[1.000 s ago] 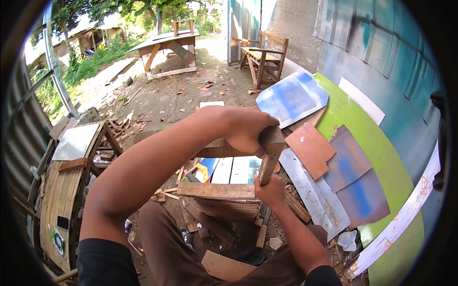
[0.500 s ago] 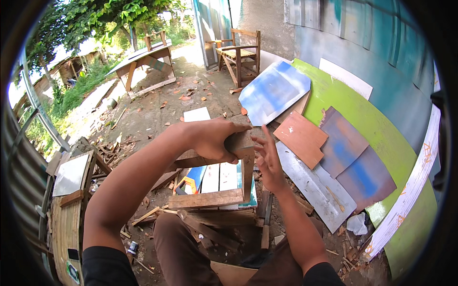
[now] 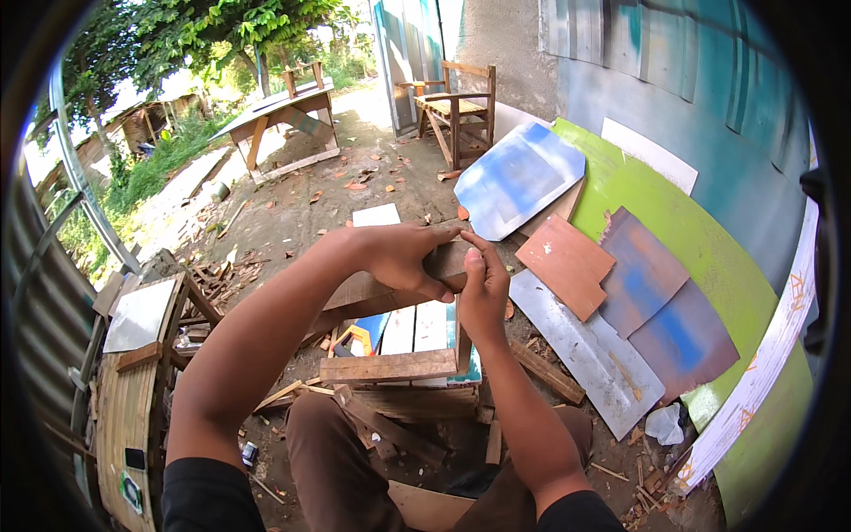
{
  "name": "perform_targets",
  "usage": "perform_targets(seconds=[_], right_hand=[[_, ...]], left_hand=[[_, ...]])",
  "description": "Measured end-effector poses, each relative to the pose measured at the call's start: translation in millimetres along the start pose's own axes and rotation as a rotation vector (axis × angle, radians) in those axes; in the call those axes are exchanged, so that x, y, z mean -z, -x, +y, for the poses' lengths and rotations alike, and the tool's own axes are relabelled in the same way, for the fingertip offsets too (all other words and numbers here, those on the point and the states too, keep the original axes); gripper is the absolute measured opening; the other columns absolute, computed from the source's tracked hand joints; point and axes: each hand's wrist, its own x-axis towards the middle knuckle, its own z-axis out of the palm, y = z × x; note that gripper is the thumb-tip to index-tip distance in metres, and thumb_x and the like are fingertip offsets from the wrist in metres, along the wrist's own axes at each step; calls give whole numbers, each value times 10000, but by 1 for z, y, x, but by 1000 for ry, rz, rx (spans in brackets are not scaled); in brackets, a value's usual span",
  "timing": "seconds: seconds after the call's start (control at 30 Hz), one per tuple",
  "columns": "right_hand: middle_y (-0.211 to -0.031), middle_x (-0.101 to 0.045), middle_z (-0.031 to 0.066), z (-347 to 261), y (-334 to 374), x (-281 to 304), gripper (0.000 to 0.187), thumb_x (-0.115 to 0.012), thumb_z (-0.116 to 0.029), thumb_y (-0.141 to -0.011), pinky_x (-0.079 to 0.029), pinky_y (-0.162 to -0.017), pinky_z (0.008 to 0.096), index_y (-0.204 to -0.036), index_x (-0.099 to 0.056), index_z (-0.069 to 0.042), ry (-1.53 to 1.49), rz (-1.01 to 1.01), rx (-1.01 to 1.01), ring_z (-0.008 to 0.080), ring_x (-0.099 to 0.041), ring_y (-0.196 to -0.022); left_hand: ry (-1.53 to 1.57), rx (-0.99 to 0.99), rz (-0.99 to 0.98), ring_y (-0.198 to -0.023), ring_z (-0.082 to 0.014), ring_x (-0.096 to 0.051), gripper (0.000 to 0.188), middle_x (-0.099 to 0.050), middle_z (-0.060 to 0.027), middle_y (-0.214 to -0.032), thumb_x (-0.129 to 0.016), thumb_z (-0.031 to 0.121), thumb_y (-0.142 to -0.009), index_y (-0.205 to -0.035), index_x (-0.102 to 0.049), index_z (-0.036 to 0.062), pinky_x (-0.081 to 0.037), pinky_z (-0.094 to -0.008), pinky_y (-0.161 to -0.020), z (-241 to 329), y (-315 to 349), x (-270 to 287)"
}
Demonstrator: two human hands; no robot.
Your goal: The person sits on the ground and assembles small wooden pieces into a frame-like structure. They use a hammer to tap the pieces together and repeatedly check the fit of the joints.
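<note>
Left hand [image 3: 401,259]: I hold the wooden frame's [image 3: 390,365] far-right corner.
Right hand [image 3: 486,288]: at that corner; whether gripping, I cannot tell.

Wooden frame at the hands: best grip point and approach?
Probably mid-length on the near bar of the wooden frame, from the near side: it's straight and uncovered there, whereas the left hand and right hand crowd the far right corner.

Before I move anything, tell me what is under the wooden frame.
White slats and an orange-handled tool show through the wooden frame; what its wood covers cannot be seen.
</note>
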Motion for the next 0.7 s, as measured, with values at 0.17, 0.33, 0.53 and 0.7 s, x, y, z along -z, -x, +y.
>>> perform_targets(seconds=[0.17, 0.33, 0.53, 0.7], right_hand=[[-772, -424, -70, -2, 1, 2, 323, -471, -220, -1121, -272, -604, 267, -1214, -727, -47, -6, 6, -39, 39, -334, -676], [-810, -480, -35, 5, -2, 1, 293, -502, -235, -1118, -344, -639, 284, -1232, -690, -41, 2, 32, -31, 66, -411, -716], [-853, -571, 29, 4, -3, -4, 272, -538, -233, -1098, -437, -681, 323, -1242, -661, -36, 31, 31, -25, 113, -512, -766], [-832, -528, 11, 0, 1, -10, 293, -503, -213, -1093, -416, -675, 305, -1243, -664, -19, 57, -24, -30, 108, -473, -745]], left_hand=[[100, 84, 362, -1224, -468, -673, 964, -697, -324, -1279, -800, 615, -891, -1620, -427, 106, -528, -532, -1035, -22, 73, -30], [571, 142, 1794, -740, -153, -580, 269, -580, -50, -786, -591, 285, -1074, -1041, -619, 19, -516, -313, -754, 32, 145, -165], [2066, 404, 1325, -1279, -356, -582, 1000, -598, -189, -1372, -563, 814, -966, -1554, -386, 25, -506, -542, -1063, -40, 81, -222], [2232, -172, 1582, -1315, -361, -608, 1028, -612, -230, -1381, -593, 861, -906, -1456, -457, 3, -470, -511, -1177, -101, 40, -156]])
